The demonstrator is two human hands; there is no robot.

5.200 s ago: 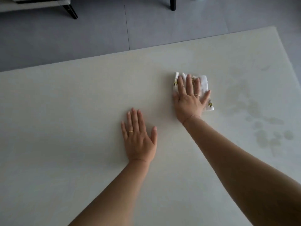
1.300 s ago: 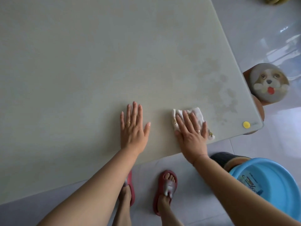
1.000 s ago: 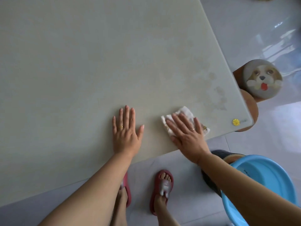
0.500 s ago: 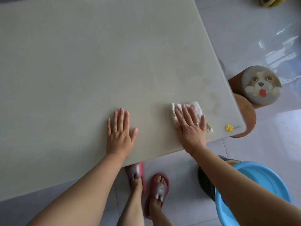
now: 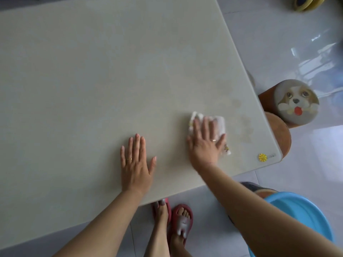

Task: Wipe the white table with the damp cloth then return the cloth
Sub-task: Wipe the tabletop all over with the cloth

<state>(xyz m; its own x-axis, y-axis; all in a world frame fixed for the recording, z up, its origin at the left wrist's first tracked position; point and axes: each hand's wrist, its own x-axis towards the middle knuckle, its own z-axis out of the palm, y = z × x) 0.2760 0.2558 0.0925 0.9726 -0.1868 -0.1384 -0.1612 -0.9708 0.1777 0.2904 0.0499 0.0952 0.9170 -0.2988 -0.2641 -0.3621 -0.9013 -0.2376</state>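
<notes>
The white table (image 5: 92, 75) fills most of the view, with faint damp marks near its right edge. A folded white cloth (image 5: 220, 123) with small yellow prints lies flat near the table's front right corner. My right hand (image 5: 206, 143) presses down on the cloth with fingers spread, blurred by motion. My left hand (image 5: 136, 164) rests flat on the bare table to the left, fingers apart, holding nothing.
A yellow sticker (image 5: 262, 157) marks the table's front right corner. Two round stools stand past the right edge, one with a dog picture (image 5: 297, 102). A blue basin (image 5: 300, 216) sits on the floor at lower right. My feet in red slippers (image 5: 181, 223) are below the table's front edge.
My right hand has slid the cloth away from the front edge, farther onto the table. My left hand stays flat in the same spot.
</notes>
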